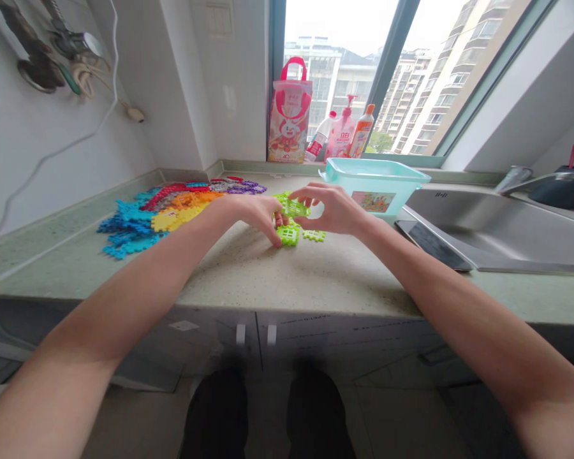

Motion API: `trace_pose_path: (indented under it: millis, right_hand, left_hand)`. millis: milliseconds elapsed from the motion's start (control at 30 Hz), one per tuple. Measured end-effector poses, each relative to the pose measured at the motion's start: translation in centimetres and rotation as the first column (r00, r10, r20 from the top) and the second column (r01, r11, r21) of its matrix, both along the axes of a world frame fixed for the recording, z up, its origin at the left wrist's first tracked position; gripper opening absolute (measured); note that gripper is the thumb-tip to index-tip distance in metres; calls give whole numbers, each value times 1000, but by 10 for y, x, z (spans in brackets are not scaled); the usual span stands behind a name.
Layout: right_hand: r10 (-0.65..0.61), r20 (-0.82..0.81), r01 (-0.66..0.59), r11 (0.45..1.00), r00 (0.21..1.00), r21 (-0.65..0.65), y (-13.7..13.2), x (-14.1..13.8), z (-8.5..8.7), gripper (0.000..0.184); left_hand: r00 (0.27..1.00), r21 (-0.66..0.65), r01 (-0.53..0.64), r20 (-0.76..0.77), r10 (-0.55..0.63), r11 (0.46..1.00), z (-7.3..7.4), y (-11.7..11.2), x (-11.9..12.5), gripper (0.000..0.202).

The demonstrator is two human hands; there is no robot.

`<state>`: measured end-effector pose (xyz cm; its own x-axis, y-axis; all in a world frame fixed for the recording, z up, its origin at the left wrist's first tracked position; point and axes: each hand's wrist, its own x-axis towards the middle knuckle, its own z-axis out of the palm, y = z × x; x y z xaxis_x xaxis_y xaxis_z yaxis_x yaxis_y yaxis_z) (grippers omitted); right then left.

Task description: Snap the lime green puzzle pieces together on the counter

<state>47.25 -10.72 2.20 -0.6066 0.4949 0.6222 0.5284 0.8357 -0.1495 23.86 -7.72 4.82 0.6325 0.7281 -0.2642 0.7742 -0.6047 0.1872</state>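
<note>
On the counter, my left hand (261, 211) has its fingers and thumb curled round the left side of some bright green plastic building pieces (288, 236) with notched edges and window-like openings. From the other side my right hand (332, 207) bends its thumb and fingertips round an upper green building piece (294, 207). Both hands meet at this small green group; some fingertips are hidden behind it. A flat green piece (314, 235) lies just below my right hand. Left of my hands spreads a pile of similar pieces, with blue (129, 223), yellow (172, 218), orange, red, grey and purple (246, 187) ones.
A turquoise plastic tub (402, 185) stands behind my right hand. A dark phone-like slab (433, 245) lies beside the steel sink (507, 223). Along the window stand a pink bag (289, 124), a pump bottle (342, 135) and other bottles. A white cable (57, 150) hangs at left.
</note>
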Motion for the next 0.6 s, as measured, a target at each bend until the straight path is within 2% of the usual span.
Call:
trace_pose_path:
  millis: [67, 167, 300, 600]
  right_hand:
    - [27, 17, -26, 999, 999, -28, 0, 1, 0, 42]
    - [55, 68, -48, 994, 996, -97, -1, 0, -1, 43]
    - [46, 137, -22, 985, 989, -169, -2, -4, -6, 44]
    - [84, 232, -35, 977, 969, -210, -7, -11, -8, 39]
  left_hand:
    - [1000, -12, 12, -10, -12, 1000, 1, 1, -2, 57]
    - [999, -78, 23, -32, -26, 997, 5, 4, -10, 72]
    - [994, -100, -47, -101, 37, 994, 12, 6, -22, 93]
    - [992, -122, -66, -116, 52, 990, 8, 13, -26, 96]
